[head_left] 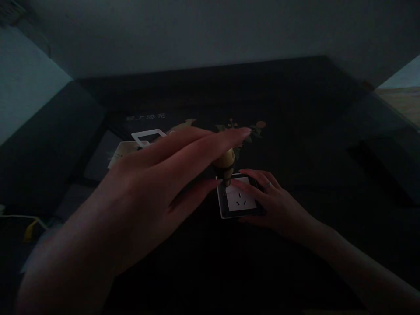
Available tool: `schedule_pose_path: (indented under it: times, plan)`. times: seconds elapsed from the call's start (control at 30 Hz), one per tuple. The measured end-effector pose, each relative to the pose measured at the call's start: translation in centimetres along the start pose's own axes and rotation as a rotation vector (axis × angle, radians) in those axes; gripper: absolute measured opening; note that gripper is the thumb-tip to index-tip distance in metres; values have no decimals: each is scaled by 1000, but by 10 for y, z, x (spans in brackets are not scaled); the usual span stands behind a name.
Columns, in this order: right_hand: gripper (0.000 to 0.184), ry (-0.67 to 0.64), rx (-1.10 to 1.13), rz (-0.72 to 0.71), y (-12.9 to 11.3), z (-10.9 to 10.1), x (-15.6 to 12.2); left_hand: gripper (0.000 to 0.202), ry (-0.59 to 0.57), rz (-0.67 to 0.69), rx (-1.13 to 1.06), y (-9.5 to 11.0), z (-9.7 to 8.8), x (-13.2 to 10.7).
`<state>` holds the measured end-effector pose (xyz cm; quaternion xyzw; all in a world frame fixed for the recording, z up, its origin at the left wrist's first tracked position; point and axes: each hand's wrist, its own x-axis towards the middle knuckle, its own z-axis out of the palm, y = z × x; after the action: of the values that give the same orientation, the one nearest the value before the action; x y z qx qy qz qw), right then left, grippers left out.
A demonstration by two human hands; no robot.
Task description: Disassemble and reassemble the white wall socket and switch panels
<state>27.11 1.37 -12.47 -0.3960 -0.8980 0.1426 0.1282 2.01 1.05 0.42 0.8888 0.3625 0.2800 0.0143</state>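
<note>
A screwdriver (224,160) with a yellowish handle stands upright under the fingers of my left hand (154,175). Its lower end points down at the left side of a wall socket (241,199), and the tip itself is too dark to make out. My left fingers curve over the top of the handle, with the thumb close to its lower part. From the right, my right hand (271,192) grips the socket, fingers along its far and right edges. The socket has a white slotted face in a dark surround with a pale rim.
Behind my left hand lie a white frame (139,136) and a pale square piece (122,151). The dark tabletop (311,144) bears a printed flower pattern. A dark block (390,170) sits at the right, and a white cable (22,216) at the left.
</note>
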Motion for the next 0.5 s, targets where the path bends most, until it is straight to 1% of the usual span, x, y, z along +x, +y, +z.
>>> schedule_pose_path:
  times: [0.1, 0.23, 0.3, 0.4, 0.5]
  plan:
    - [78, -5, -7, 2, 0, 0, 0, 32, 38, -14, 39, 1, 4, 2]
    - [76, 6, -11, -10, 0, 1, 0, 27, 113, -25, 63, 3, 14, 6]
    - [77, 15, -7, -15, 1, 1, 0, 25, 96, -48, 13, 5, 16, 7]
    - [78, 25, 3, -14, 1, 2, 0, 25, 40, -90, -68, 6, 14, 8]
    - [78, 7, 24, 8, 1, 1, 0, 26, 73, -71, -89, 6, 8, 7]
